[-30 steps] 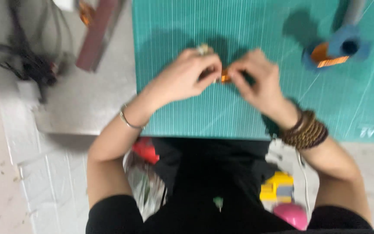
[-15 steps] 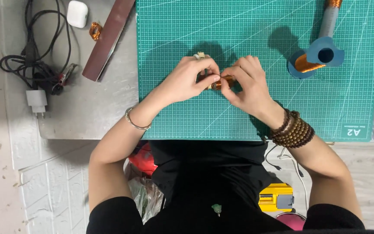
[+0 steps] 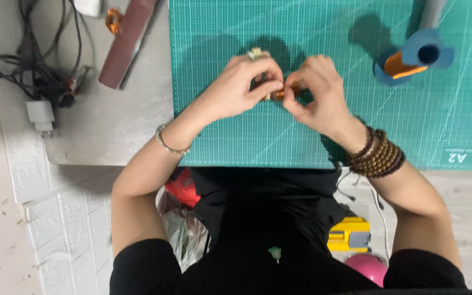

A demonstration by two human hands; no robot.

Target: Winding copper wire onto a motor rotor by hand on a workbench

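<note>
Left hand (image 3: 236, 87) and right hand (image 3: 318, 95) meeting over the green cutting mat (image 3: 219, 136), both grips pinching a small orange piece (image 3: 281, 94), blue tool (image 3: 416, 54) far right, cables (image 3: 28, 71) left on the worktop (image 3: 105, 131)

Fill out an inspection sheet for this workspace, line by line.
Surface: green cutting mat on a grey table.
Job's things: small orange piece pinched between both hands.
Clutter: blue-and-orange tool on the mat; brown strip on the table.
Grippers: left hand and right hand meet at the piece, fingers closed on it.
Cables: black tangle with white plug.
Surroundings: yellow object, pink ball below.
</note>
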